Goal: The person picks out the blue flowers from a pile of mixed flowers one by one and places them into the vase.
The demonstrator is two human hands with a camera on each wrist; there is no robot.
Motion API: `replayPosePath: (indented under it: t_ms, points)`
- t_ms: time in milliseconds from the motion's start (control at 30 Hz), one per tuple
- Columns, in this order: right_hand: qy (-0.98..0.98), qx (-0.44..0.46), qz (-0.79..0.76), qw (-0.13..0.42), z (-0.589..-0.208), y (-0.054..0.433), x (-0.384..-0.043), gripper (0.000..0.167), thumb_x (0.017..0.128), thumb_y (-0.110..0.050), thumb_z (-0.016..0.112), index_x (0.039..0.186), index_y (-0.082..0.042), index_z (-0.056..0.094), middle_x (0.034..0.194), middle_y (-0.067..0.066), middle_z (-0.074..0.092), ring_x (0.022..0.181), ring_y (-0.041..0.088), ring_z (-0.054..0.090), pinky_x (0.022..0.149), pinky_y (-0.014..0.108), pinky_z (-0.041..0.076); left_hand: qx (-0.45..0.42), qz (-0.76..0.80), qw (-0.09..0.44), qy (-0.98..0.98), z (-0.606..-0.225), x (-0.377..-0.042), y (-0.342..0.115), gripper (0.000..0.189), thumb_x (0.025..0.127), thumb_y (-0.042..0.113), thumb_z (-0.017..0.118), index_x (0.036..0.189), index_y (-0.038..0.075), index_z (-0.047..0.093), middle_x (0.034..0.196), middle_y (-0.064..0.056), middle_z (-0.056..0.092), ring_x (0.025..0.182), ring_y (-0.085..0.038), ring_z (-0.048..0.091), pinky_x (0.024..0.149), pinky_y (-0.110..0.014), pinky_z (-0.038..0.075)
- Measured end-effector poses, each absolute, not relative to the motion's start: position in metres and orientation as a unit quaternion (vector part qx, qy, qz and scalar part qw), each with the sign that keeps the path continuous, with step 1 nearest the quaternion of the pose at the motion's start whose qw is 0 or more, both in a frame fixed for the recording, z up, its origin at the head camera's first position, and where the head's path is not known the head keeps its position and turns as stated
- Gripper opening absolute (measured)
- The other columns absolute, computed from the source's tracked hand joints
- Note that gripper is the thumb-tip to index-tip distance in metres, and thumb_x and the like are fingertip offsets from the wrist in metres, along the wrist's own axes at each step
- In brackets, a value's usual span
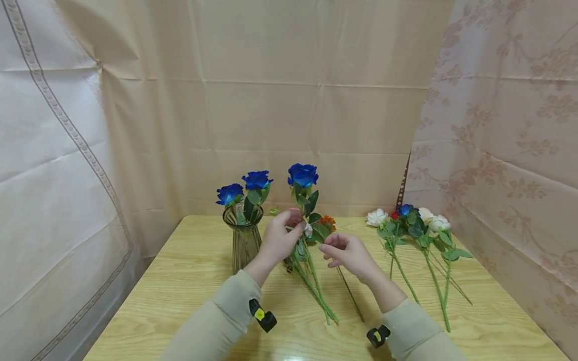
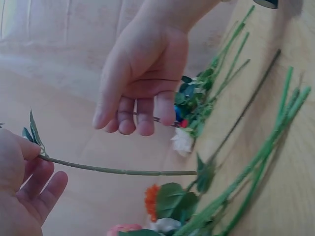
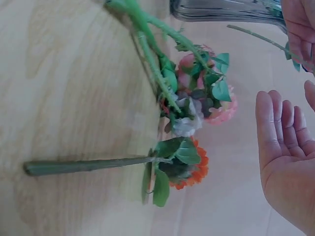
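Observation:
Upright above the table, a blue rose (image 1: 302,174) is pinched by its stem (image 2: 108,172) between thumb and fingers of my left hand (image 1: 281,234). Its lower stem end hangs free. My right hand (image 1: 351,254) is a little to the right of the rose, fingers loosely bent and holding nothing; the right wrist view shows its palm (image 3: 288,152) bare. A ribbed, dark glass vase (image 1: 244,240) stands left of the left hand. Two blue roses (image 1: 257,180) rise from its mouth.
Behind and below the hands lie pink and white flowers (image 3: 189,115) with green stems (image 1: 313,286) toward the front. Beside them is an orange flower (image 3: 199,164). On the right of the wooden table (image 1: 149,311) lie white roses (image 1: 377,217) and another blue rose (image 1: 406,209). Curtains hang behind.

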State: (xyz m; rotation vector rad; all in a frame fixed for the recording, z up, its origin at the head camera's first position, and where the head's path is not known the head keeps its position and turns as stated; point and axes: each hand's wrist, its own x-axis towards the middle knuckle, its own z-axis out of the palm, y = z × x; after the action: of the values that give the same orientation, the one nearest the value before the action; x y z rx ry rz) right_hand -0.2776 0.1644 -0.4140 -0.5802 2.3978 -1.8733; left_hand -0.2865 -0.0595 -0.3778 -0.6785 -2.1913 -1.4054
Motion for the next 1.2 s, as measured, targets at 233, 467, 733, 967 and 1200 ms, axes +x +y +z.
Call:
replayPosePath:
  t_ms: [233,467,733,967,1200]
  points:
    - [0.743,-0.193,-0.641,0.027,-0.404,0.165,-0.278,0.034,0.099,-0.028,0.071,0.111,0.002,0.062,0.111,0.028,0.062,0.098,0.035,0.068,0.077,0.047,0.062,-0.272,-0.508,0.273,-0.77,-0.36,-0.285,-0.071,0.017,0.097,0.01,0.07,0.112,0.002,0.073,0.095,-0.005,0.074,0.082,-0.016,0.07,0.069,-0.032,0.059]
    - [0.716,-0.194,-0.67,0.018,-0.391,0.167,-0.281,0.036,0.098,-0.027,0.072,0.114,0.003,0.06,0.112,0.022,0.062,0.1,0.029,0.069,0.084,0.058,0.057,-0.269,-0.5,0.3,-0.766,-0.342,-0.284,-0.082,0.017,0.097,0.01,0.071,0.111,0.001,0.074,0.094,-0.004,0.073,0.08,-0.014,0.068,0.063,-0.029,0.059]
    - [0.697,-0.232,-0.679,-0.001,-0.373,0.167,-0.286,0.044,0.101,-0.022,0.068,0.129,0.008,0.053,0.124,0.022,0.056,0.108,0.028,0.066,0.086,0.054,0.057,-0.27,-0.489,0.322,-0.764,-0.317,-0.283,-0.095,0.016,0.096,0.008,0.072,0.111,0.001,0.074,0.093,-0.008,0.074,0.081,-0.019,0.07,0.066,-0.034,0.06]
    - [0.688,-0.242,-0.684,-0.005,-0.36,0.161,-0.288,0.045,0.1,-0.021,0.069,0.132,0.005,0.052,0.129,0.021,0.054,0.114,0.033,0.064,0.089,0.053,0.057,-0.254,-0.485,0.333,-0.767,-0.3,-0.283,-0.112,0.022,0.097,0.01,0.071,0.116,0.0,0.071,0.096,-0.01,0.074,0.074,-0.02,0.071,0.063,-0.032,0.059]
    - [0.678,-0.245,-0.693,-0.001,-0.353,0.151,-0.29,0.046,0.1,-0.021,0.069,0.134,0.003,0.051,0.131,0.021,0.054,0.118,0.038,0.061,0.088,0.049,0.058,-0.242,-0.494,0.343,-0.761,-0.285,-0.283,-0.123,0.02,0.097,0.008,0.071,0.113,-0.003,0.07,0.095,-0.014,0.074,0.068,-0.023,0.072,0.059,-0.026,0.059]
